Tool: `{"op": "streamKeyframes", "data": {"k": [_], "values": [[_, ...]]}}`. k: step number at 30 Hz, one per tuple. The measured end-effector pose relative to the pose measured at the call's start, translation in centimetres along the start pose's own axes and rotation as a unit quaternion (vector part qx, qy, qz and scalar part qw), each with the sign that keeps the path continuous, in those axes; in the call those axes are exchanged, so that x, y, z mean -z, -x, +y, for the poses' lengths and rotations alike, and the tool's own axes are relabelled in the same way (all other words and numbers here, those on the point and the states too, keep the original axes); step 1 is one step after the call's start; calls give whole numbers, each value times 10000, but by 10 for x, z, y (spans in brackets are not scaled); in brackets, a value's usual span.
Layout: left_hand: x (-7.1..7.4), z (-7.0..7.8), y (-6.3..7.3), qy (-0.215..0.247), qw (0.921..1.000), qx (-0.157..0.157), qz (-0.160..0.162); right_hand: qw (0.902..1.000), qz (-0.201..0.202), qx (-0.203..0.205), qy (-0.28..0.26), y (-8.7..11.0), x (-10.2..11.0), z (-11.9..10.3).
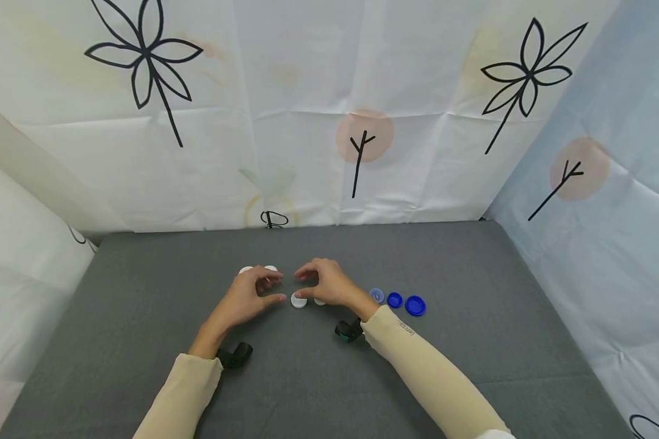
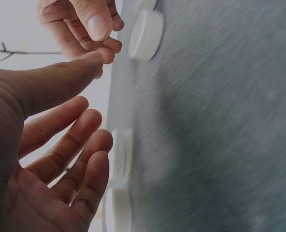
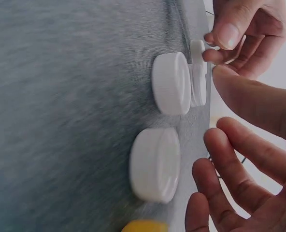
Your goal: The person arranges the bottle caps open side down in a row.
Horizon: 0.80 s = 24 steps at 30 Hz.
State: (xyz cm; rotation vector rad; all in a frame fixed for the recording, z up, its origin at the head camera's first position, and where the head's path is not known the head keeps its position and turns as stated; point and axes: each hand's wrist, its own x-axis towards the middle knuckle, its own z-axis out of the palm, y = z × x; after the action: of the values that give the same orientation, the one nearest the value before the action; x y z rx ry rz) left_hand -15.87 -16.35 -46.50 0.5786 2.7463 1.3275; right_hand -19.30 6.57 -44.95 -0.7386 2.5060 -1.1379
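Note:
Over the grey table, my left hand (image 1: pixel 247 297) hovers with fingers and thumb apart and loosely bent, nothing between them. Two white bottle caps (image 1: pixel 245 269) lie just beyond it, partly covered by the hand in the head view. My right hand (image 1: pixel 332 284) faces it from the right, also loosely curved and holding nothing. A white cap (image 1: pixel 299 302) lies beneath the right thumb, with another white cap (image 1: pixel 320 302) mostly hidden by that hand. In the right wrist view, two nearer white caps (image 3: pixel 171 83) stand apart from the fingers.
A pale blue cap (image 1: pixel 376 296) and two dark blue caps (image 1: pixel 395 300) lie in a row right of my right wrist. Part of a yellow object (image 3: pixel 145 226) shows at the right wrist view's bottom edge. Printed white cloth (image 1: pixel 307 171) stands behind the grey table (image 1: pixel 285 390).

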Motion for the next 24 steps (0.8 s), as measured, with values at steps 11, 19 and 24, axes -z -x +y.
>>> {"op": "streamKeyframes", "data": {"k": [11, 19, 24], "values": [[-19, -1, 0, 169, 9991, 18, -392, 9979, 14, 370, 536, 23, -3, 13], [-25, 2, -2, 80, 9991, 45, -407, 9984, 8, 333, 462, 24, -8, 17], [-28, 5, -3, -54, 9992, 89, -384, 9981, 62, 223, 570, 24, -10, 15]]}}
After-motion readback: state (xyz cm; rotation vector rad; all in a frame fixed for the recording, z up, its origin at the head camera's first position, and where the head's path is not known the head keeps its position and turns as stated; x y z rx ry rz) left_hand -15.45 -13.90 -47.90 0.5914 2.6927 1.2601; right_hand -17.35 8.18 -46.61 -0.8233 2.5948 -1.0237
